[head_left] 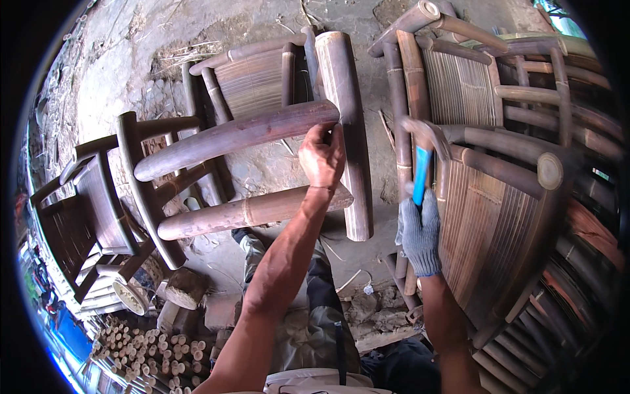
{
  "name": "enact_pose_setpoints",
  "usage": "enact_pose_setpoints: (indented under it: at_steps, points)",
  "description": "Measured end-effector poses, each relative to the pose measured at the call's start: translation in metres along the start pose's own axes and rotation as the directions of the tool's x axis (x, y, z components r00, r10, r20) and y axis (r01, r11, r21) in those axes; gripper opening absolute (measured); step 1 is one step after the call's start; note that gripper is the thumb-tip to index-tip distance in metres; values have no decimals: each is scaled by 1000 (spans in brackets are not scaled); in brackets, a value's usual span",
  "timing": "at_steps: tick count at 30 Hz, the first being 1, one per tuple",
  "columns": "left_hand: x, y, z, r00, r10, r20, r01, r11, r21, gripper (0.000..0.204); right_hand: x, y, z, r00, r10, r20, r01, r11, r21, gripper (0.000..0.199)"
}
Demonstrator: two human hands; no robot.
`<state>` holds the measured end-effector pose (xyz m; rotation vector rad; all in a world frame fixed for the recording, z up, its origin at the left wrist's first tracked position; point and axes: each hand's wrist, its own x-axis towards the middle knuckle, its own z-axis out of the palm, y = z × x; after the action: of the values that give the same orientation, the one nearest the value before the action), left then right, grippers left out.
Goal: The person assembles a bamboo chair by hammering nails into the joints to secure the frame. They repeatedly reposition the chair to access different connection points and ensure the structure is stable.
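Bamboo frame (243,139): before the person, left of the hammer (422,174); smooth, dark round rails meeting a thick post (358,144) with a pale, streaked side.
Left hand (321,161): bare, fingertips bunched at upper rail's end, against post; cannot tell whether they pinch anything.
Right hand (420,236): grey knitted glove, grasping hammer's blue handle; hammer head blurred.
Right-side chair (482,217): slatted bamboo, round-ended arm.
Stick pile (151,354): lower left, pale round cut ends.
Floor (125,79): grey, rough.
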<state>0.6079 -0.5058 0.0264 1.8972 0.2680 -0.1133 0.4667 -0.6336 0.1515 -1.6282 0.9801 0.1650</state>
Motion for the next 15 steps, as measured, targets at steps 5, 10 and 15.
enact_pose_setpoints:
  at_steps: [5, 10, 15]
  points:
    - [1, -4, 16, 998, 40, -52, -33, 991, 130, 18, 22, -11, 13, 966, -256, 39, 257, 926, -276, 26]
    - [3, -1, 14, 997, 68, -27, -61, 977, 206, 17, 37, -10, 29, 779, -611, 138, 580, 620, -528, 21]
    - [4, 5, 11, 995, 99, 26, -102, 967, 232, 21, 68, 0, 38, 901, -394, 182, 407, 622, -669, 18]
